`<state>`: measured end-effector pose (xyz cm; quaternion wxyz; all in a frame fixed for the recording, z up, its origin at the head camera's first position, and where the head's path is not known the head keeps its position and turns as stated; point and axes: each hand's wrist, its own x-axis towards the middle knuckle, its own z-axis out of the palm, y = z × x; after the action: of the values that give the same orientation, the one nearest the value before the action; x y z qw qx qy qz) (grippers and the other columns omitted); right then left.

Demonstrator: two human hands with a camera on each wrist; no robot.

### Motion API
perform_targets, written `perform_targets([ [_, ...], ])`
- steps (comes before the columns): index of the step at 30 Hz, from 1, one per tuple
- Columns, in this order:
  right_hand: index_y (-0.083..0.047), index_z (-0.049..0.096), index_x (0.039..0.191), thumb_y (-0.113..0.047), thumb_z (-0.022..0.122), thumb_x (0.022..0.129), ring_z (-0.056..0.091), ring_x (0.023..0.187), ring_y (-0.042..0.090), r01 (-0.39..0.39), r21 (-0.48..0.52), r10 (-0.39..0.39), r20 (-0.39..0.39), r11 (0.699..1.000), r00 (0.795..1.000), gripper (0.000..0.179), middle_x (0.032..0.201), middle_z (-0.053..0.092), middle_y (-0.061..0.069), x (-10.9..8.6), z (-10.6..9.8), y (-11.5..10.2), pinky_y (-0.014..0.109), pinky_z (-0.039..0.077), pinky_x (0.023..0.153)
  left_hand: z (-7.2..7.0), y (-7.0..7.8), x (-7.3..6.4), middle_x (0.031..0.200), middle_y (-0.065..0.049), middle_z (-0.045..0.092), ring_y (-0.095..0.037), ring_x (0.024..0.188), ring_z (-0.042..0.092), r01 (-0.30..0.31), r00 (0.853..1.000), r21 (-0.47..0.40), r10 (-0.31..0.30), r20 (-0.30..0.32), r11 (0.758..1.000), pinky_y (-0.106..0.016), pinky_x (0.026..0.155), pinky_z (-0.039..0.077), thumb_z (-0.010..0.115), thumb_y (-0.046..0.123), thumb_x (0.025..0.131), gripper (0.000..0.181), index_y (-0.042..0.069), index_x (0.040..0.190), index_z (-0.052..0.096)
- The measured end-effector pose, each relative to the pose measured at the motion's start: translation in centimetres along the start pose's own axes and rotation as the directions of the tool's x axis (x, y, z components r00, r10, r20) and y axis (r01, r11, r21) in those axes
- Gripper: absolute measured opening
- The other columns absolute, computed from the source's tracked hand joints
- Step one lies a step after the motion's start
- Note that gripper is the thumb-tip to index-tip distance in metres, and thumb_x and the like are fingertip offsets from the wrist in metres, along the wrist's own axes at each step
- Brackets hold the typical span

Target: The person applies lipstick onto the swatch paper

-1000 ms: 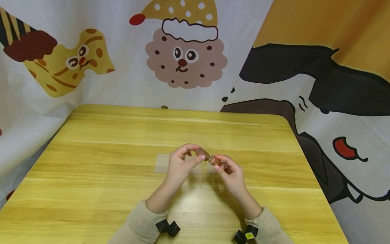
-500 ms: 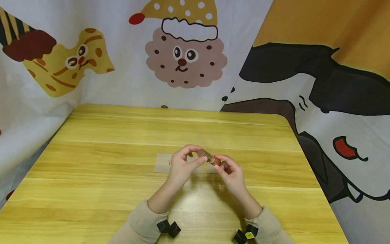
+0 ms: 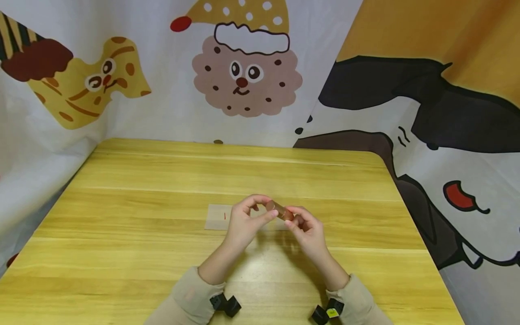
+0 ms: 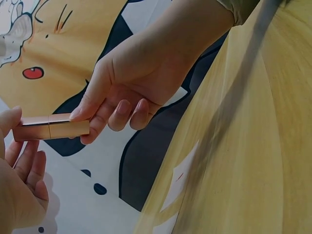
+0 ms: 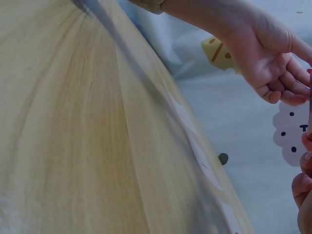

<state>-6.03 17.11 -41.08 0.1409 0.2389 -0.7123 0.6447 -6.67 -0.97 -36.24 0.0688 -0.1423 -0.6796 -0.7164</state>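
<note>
A capped, copper-coloured lipstick (image 3: pixel 279 210) is held above the table between both hands. My left hand (image 3: pixel 243 221) pinches its cap end between thumb and fingers. At the other end, my right hand (image 3: pixel 310 230) pinches the base with thumb and forefinger. In the left wrist view the lipstick (image 4: pixel 53 126) looks like one straight tube with a thin seam where cap meets base. Below the hands lies a pale paper strip (image 3: pixel 217 217) with a small red stroke, partly hidden by the hands and forearms.
The wooden table (image 3: pixel 142 253) stretches out on all sides of the hands. Behind it and along its sides hangs a printed curtain (image 3: pixel 162 113). Black wrist cameras (image 3: pixel 233 306) sit at both sleeve cuffs.
My left hand has moved slightly right, pushing the cap onto the base; the metal part between them is now covered. The paper's red stroke has come into view. The right hand barely moved.
</note>
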Motion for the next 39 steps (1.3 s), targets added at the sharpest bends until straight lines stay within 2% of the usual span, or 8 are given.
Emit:
perform_targets([
  [5,0.018,0.056,0.106,0.019,0.062,0.083,0.046,0.057,0.014,-0.001,0.003,0.001,0.018,1.0,1.0,0.024,0.08,0.057,0.021,0.0,-0.1,0.1,0.022,0.038,0.046,0.1,-0.1,0.0,0.093,-0.017,0.068,-0.015,0.085,0.055,0.009,1.0,0.008,-0.009,0.002,1.0,-0.044,0.08,0.038,0.076,-0.004,0.077,0.02,-0.008,0.095,0.067],
  [13,0.014,0.058,0.104,0.025,0.06,0.078,0.043,0.056,0.012,-0.056,-0.008,0.056,0.064,0.998,0.996,0.028,0.078,0.059,0.014,0.1,-0.4,-0.1,0.021,0.037,0.047,0.4,-0.1,0.0,0.094,-0.016,0.069,-0.015,0.086,0.056,-0.01,1.0,0.002,0.01,0.023,1.0,-0.047,0.079,0.039,0.076,-0.003,0.078,0.021,-0.007,0.096,0.067],
  [19,0.012,0.059,0.103,0.022,0.062,0.078,0.042,0.055,0.009,-0.073,-0.042,0.076,0.081,0.996,0.994,0.027,0.067,0.054,0.008,0.1,-1.0,-0.2,0.021,0.036,0.046,0.8,-0.1,0.1,0.094,-0.015,0.069,-0.015,0.087,0.058,-0.028,0.999,0.019,0.027,0.047,0.999,-0.046,0.079,0.04,0.076,-0.004,0.077,0.021,-0.007,0.097,0.068],
  [25,0.01,0.06,0.101,0.022,0.064,0.077,0.041,0.054,0.009,-0.07,-0.069,0.077,0.102,0.995,0.992,0.027,0.061,0.049,0.011,0.2,-1.7,-0.1,0.022,0.035,0.046,1.3,-3.3,0.8,0.094,-0.006,0.069,-0.017,0.09,0.058,-0.053,0.995,0.029,0.051,0.083,0.998,-0.04,0.08,0.039,0.079,0.005,0.078,0.024,0.001,0.1,0.07],
  [26,0.01,0.061,0.101,0.022,0.064,0.077,0.041,0.054,0.01,-0.063,-0.08,0.072,0.111,0.995,0.991,0.027,0.061,0.049,0.01,0.3,-1.8,-0.2,0.022,0.035,0.046,1.4,-3.8,0.9,0.095,-0.005,0.069,-0.017,0.091,0.058,-0.058,0.994,0.033,0.054,0.091,0.998,-0.042,0.081,0.039,0.079,0.008,0.078,0.025,0.003,0.101,0.071],
  [30,0.008,0.061,0.098,0.021,0.066,0.076,0.039,0.052,0.011,-0.044,-0.135,0.064,0.149,0.99,0.987,0.026,0.06,0.047,0.008,0.5,-2.3,-0.5,0.024,0.034,0.044,1.6,-3.7,1.2,0.096,0.0,0.068,-0.015,0.091,0.058,-0.056,0.99,0.06,0.048,0.133,0.997,-0.045,0.082,0.04,0.08,0.012,0.079,0.025,0.006,0.102,0.072],
  [35,0.004,0.063,0.097,0.016,0.069,0.077,0.039,0.053,0.01,-0.084,-0.21,0.117,0.152,0.974,0.981,0.023,0.061,0.046,0.004,0.8,-3.2,-0.8,0.025,0.034,0.044,2.4,-3.7,1.9,0.096,0.007,0.068,-0.011,0.093,0.059,-0.046,0.982,0.078,0.031,0.187,0.996,-0.042,0.083,0.041,0.08,0.015,0.079,0.025,0.011,0.102,0.072],
  [39,0.002,0.065,0.096,0.012,0.07,0.078,0.04,0.055,0.011,-0.115,-0.258,0.158,0.151,0.959,0.976,0.022,0.063,0.047,0.004,1.0,-3.9,-1.0,0.026,0.035,0.045,3.1,-3.8,2.5,0.097,0.01,0.069,-0.01,0.095,0.059,-0.038,0.975,0.072,0.022,0.222,0.997,-0.043,0.084,0.041,0.08,0.017,0.079,0.026,0.01,0.103,0.073],
])
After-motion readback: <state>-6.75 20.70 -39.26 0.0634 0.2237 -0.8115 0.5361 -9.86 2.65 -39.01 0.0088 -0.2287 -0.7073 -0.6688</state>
